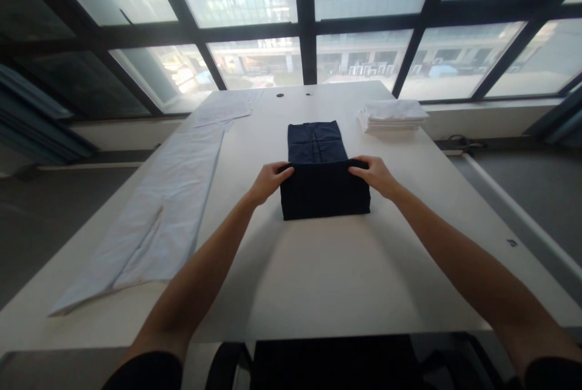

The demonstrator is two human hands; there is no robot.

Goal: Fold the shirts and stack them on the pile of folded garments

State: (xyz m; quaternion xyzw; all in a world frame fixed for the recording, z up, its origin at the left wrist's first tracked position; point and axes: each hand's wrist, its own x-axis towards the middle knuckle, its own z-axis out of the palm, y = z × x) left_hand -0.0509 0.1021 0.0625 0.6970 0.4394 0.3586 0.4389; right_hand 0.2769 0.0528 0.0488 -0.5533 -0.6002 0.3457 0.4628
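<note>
A dark navy garment [325, 191], partly folded, lies in the middle of the white table. Its near part is doubled over into a wide dark band, while the far part [313, 141] lies flat and shows creases. At the fold's left corner my left hand [268, 182] pinches the cloth between thumb and fingers. My right hand [375, 175] grips the opposite corner the same way. Both hands are level, with the top edge of the fold stretched between them. What kind of garment it is cannot be made out.
Along the table's left side a long white garment [163, 196] is spread, with more white cloth [225, 108] beyond it. A stack of folded white cloths [393, 116] sits at the back right. The white table [327, 281] reaches toward large windows. A black chair [334, 366] stands at the near edge.
</note>
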